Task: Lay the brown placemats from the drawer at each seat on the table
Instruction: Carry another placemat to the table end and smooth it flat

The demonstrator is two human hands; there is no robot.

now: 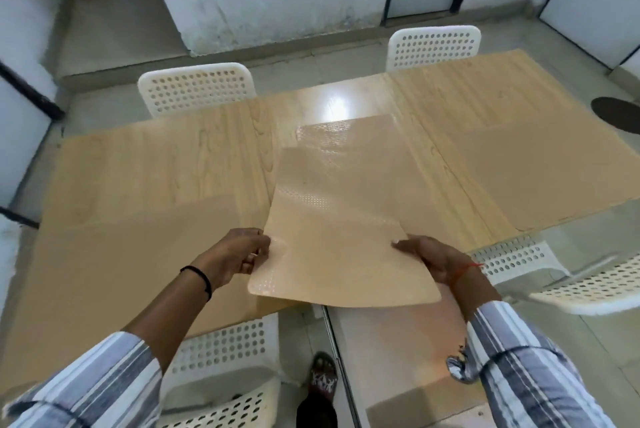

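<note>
Placement step in progress: left hand (pixel 239 256) and right hand (pixel 433 259) each pinch a near edge of the held placemats (pixel 343 219) above the counter (pixel 145 164). Next move: lower one flat before a far chair (pixel 197 88).
</note>
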